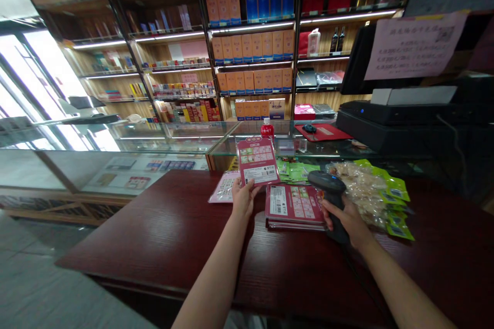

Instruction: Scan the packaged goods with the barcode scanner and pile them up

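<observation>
My left hand [244,196] grips the lower edge of a dark pink flat package [258,160], held up with its white barcode label facing me. A black barcode scanner [331,200] is in my right hand [349,220], fingers wrapped round its handle, a small blue light on its top. Below the scanner head lies a stack of similar pink packages [295,205] on the dark red wooden table. Left of the raised package a paler flat pack [224,187] lies in clear wrap, partly behind my left hand.
Clear bags with green labels [370,193] lie right of the scanner, and green packets [298,172] behind the stack. A red bottle [266,128] stands on the glass counter [185,131]. A monitor with a pink paper sign [415,45] is at right; shelves of boxes [252,46] line the back.
</observation>
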